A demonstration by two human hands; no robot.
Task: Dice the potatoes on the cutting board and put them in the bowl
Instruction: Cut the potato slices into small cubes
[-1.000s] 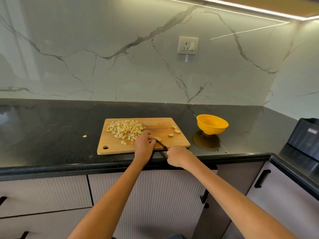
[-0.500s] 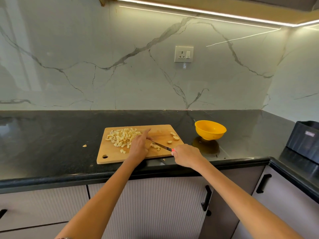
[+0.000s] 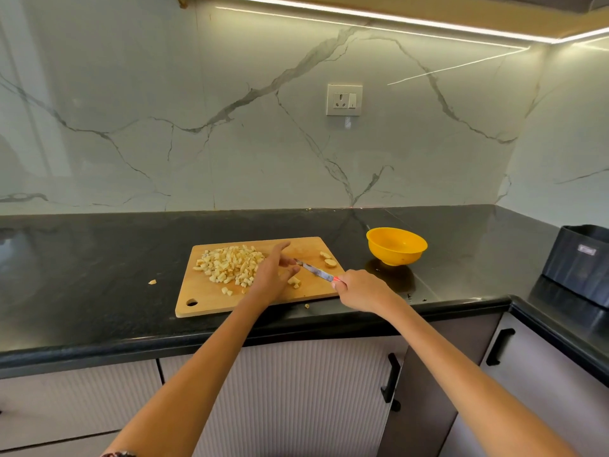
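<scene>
At centre frame, the left hand lay open-fingered beside the diced potatoes while the right hand gripped the knife — dicing apparently nearly done, with slices still to cut before filling the bowl.

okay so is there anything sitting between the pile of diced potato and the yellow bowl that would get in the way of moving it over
On the cutting board, the left hand, the knife and a few uncut potato slices lie between the diced potato pile and the yellow bowl. The counter gap beyond looks bare.
</scene>
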